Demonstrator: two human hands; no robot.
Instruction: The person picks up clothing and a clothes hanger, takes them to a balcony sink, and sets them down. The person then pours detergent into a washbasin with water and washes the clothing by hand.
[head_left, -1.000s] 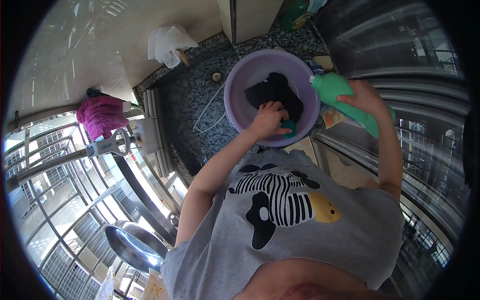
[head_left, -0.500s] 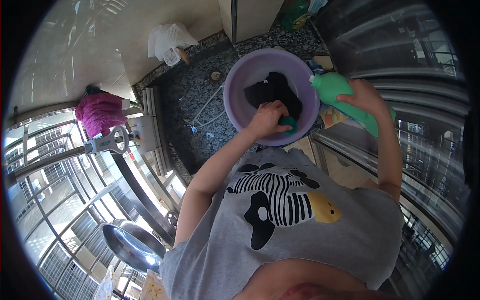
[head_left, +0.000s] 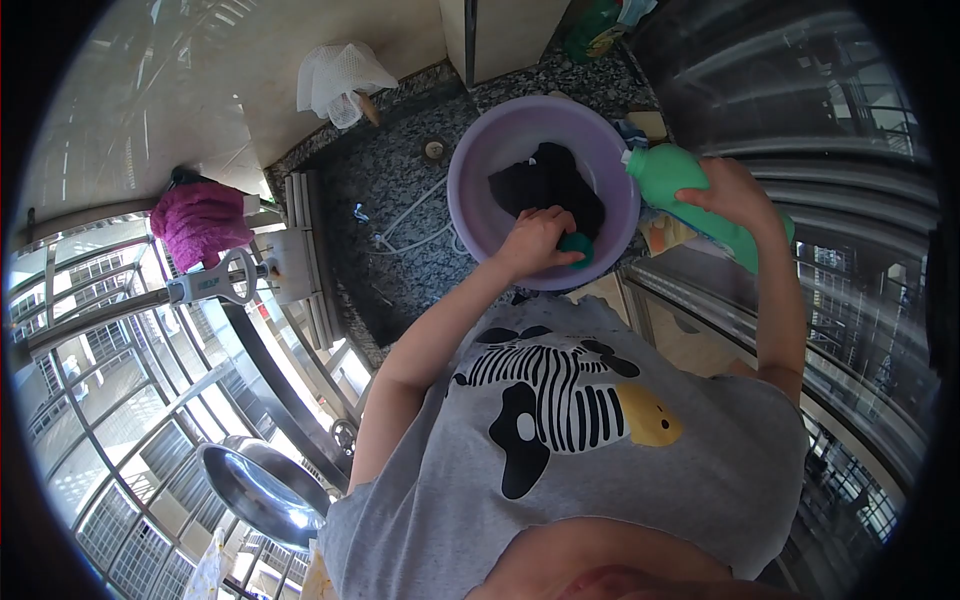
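Note:
Inside a lilac plastic basin [head_left: 468, 245] lies a bunched black cloth [head_left: 560, 180]. My left hand [head_left: 540, 238] is over the basin's near side, its fingers closed on a small dark green bottle cap [head_left: 577, 250]. My right hand [head_left: 735, 192] grips a large green bottle [head_left: 668, 175] on the right. The bottle is tilted to lie nearly level, and its white neck reaches the basin's right rim. No liquid can be made out coming from the neck.
The basin stands in a granite sink [head_left: 400, 195] with a thin white hose [head_left: 415, 215]. A white mesh bag [head_left: 340, 80] hangs on the wall, a purple towel [head_left: 200, 225] at left. Soap [head_left: 650, 125] and another green bottle [head_left: 592, 35] are behind. A metal pan [head_left: 262, 495] hangs lower left.
Almost nothing differs. Both hands keep the same hold on the cap and the green bottle, and the view has shifted very slightly.

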